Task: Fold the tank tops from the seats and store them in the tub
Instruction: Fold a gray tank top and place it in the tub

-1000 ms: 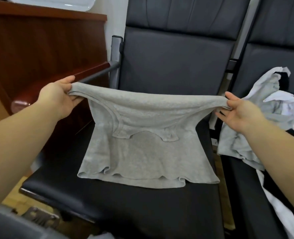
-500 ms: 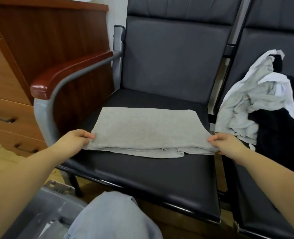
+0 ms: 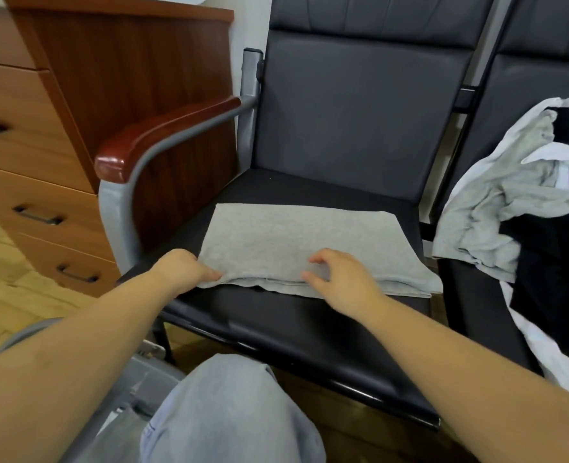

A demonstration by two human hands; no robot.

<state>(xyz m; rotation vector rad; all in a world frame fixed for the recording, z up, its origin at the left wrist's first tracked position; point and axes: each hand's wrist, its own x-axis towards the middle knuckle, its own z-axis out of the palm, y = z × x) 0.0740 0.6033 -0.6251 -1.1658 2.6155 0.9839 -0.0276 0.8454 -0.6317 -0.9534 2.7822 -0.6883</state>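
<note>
A grey tank top (image 3: 296, 242) lies folded flat on the black seat (image 3: 310, 332), a wide band of cloth with its doubled hem running along the side nearest the person and its far edge lying about halfway back on the cushion. It spans most of the seat's width, its right end reaching the right edge of the cushion.

The left hand (image 3: 184, 267) pinches the near left corner of the tank top, thumb and fingertips closed on the layered cloth at the hem. The right hand (image 3: 340, 279) rests on the near edge around the middle of the garment, fingers curled and pressing into the fabric, which wrinkles slightly under them; whether they actually grip the cloth I cannot tell.

On the neighbouring seat to the right sits an unfolded pile of clothes (image 3: 523, 228) in grey, white and black, draped over that cushion's front edge. A wooden armrest (image 3: 163, 135) on a grey metal frame bounds the left side of the seat, and beyond it stands a brown drawer cabinet (image 3: 42, 155). A knee in light blue jeans (image 3: 229, 412) fills the lower centre, with part of a grey tub (image 3: 146, 379) beside it on the floor.
</note>
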